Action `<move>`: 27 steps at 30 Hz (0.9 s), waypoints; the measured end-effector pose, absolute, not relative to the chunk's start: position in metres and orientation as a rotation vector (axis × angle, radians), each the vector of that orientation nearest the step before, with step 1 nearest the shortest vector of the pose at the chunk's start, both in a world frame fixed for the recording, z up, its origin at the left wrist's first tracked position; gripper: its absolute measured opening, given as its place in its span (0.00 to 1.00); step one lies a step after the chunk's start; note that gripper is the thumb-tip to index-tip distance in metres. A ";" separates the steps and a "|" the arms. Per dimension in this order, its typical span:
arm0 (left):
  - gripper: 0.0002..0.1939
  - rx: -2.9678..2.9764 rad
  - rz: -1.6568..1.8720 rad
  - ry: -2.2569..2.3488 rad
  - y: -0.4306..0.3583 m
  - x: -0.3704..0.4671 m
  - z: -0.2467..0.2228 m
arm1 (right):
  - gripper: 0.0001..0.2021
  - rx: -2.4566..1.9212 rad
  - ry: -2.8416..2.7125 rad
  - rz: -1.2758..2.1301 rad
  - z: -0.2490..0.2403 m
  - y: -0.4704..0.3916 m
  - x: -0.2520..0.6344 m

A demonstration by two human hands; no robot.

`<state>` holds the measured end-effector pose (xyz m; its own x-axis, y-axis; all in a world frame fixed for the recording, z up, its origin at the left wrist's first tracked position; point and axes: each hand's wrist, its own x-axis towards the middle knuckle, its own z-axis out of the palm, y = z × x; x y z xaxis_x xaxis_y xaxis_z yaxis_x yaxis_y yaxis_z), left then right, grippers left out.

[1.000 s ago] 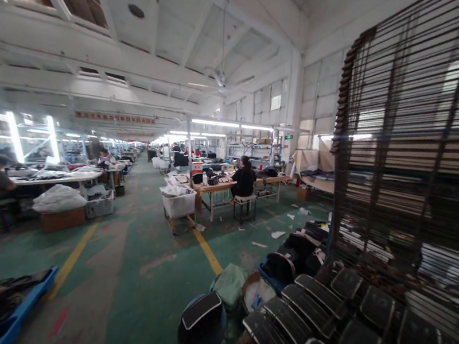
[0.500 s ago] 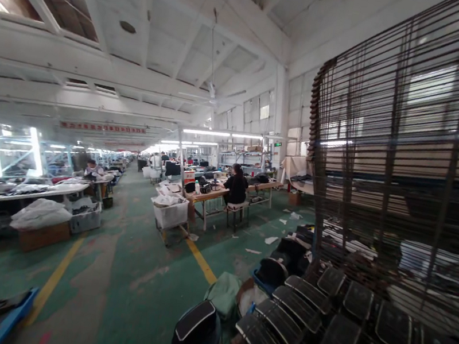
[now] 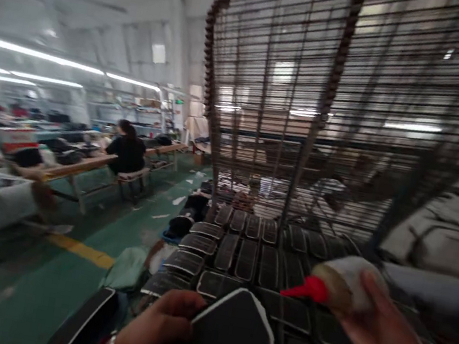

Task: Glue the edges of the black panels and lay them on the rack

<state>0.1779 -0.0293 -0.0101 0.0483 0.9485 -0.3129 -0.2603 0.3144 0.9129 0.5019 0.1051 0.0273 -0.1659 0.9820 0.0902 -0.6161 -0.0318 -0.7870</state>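
At the bottom centre my left hand point(image 3: 164, 321) is closed on the left edge of a black rounded panel point(image 3: 232, 335) with a white rim. A squeeze bottle point(image 3: 351, 281) with a pale body and a red pointed nozzle lies in the grip of my right hand point(image 3: 379, 324), its tip aimed left above the panel. Nozzle and panel look apart. Beneath both hands, rows of similar black white-edged panels point(image 3: 246, 259) lie on a rack. Motion blurs the bottle and my right hand somewhat.
A tall wire rack point(image 3: 269, 85) rises behind the panels. To the left, a person point(image 3: 126, 150) in dark clothes sits at a long workbench point(image 3: 82, 166). Green cloth point(image 3: 127, 269) and another black panel piece point(image 3: 81, 320) lie at lower left. A yellow line point(image 3: 81, 250) marks the green floor.
The view has swung right and nearer the wire rack. Both hands have come into view, the left with a black panel, the right with a squeeze bottle.
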 end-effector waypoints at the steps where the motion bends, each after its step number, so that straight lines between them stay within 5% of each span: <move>1: 0.19 0.815 1.034 1.138 -0.027 0.176 -0.002 | 0.18 -0.650 -0.756 1.555 0.029 0.105 0.505; 10: 0.14 0.994 0.653 1.077 -0.008 0.184 0.022 | 0.11 -0.602 -1.141 1.488 0.056 0.107 0.508; 27: 0.18 0.837 0.653 1.205 0.027 0.196 0.026 | 0.14 -0.609 -1.294 1.434 0.064 0.124 0.526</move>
